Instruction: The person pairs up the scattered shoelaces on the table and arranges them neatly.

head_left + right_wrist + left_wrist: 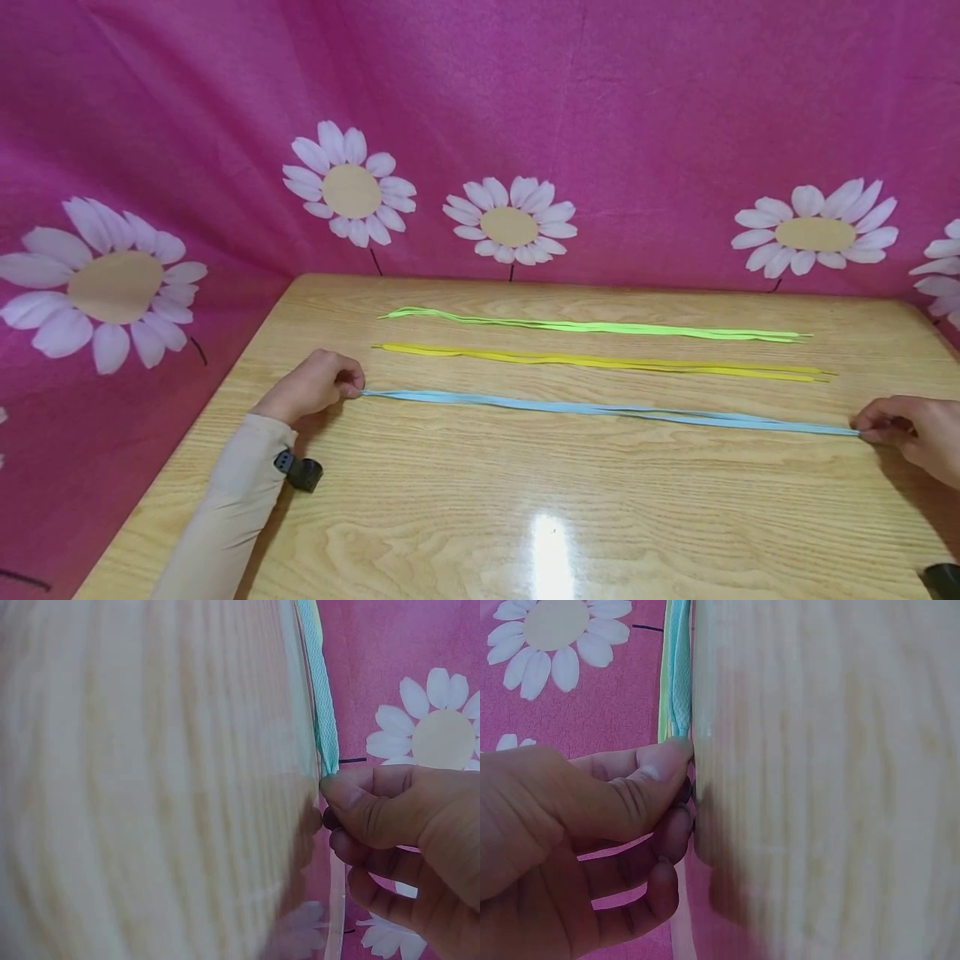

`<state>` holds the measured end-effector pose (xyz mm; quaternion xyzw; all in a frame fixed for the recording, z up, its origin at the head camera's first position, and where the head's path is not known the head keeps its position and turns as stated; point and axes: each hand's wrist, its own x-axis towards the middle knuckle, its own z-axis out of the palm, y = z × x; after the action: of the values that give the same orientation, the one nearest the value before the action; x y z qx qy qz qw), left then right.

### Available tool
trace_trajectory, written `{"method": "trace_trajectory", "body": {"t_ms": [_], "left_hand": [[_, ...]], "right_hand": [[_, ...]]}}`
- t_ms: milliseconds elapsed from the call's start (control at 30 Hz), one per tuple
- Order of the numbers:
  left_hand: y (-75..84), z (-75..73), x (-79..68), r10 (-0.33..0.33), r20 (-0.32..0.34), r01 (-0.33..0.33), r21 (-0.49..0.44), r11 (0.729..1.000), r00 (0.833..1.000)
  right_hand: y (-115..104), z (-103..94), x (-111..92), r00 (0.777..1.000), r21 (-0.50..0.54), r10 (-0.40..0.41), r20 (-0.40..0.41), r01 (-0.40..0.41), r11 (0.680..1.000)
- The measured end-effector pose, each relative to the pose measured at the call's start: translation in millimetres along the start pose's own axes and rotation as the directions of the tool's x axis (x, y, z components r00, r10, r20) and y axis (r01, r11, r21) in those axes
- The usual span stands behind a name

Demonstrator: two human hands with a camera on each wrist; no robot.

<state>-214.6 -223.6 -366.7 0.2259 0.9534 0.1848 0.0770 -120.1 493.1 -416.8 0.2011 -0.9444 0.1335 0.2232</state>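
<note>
A light blue shoelace (pixel 525 403), doubled into strands, stretches nearly straight across the wooden table. Its left end is pinched between thumb and forefinger of my left hand (pixel 318 385). My right hand (pixel 915 433) pinches the other end at the right side. In the left wrist view the blue lace (pixel 680 667) runs up from the thumb tip; the right wrist view shows the lace (pixel 321 690) likewise above the fingertips. Behind it lie a yellow shoelace (pixel 600 362) and, farther back, a neon green shoelace (pixel 637 331), both doubled and roughly parallel to the blue one.
The wooden table (pixel 450 517) has a glossy top with a bright light reflection near the front. A magenta cloth (pixel 637 100) printed with white daisies hangs behind the table and along its left side. A black wrist camera (pixel 300 471) sits on the left sleeve.
</note>
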Motion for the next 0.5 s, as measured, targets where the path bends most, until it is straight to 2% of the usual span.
{"method": "trace_trajectory", "body": {"t_ms": [133, 400, 500], "left_hand": [[-0.8, 0.7, 1.3, -0.012, -0.002, 0.012, -0.001, 1.000, 1.000], [-1.0, -0.6, 1.6, -0.026, 0.033, 0.026, -0.001, 1.000, 0.999], [-2.3, -2.1, 0.8, -0.049, 0.059, 0.050, -0.023, 0.998, 0.997]], "right_hand": [[-2.3, 0.0, 0.7, 1.000, 0.001, 0.004, -0.007, -0.004, 1.000], [-10.4, -2.8, 1.5, 0.987, -0.129, 0.101, 0.125, -0.085, 0.988], [-10.0, -3.3, 1.2, 0.985, -0.119, 0.114, 0.133, -0.098, 0.988]]}}
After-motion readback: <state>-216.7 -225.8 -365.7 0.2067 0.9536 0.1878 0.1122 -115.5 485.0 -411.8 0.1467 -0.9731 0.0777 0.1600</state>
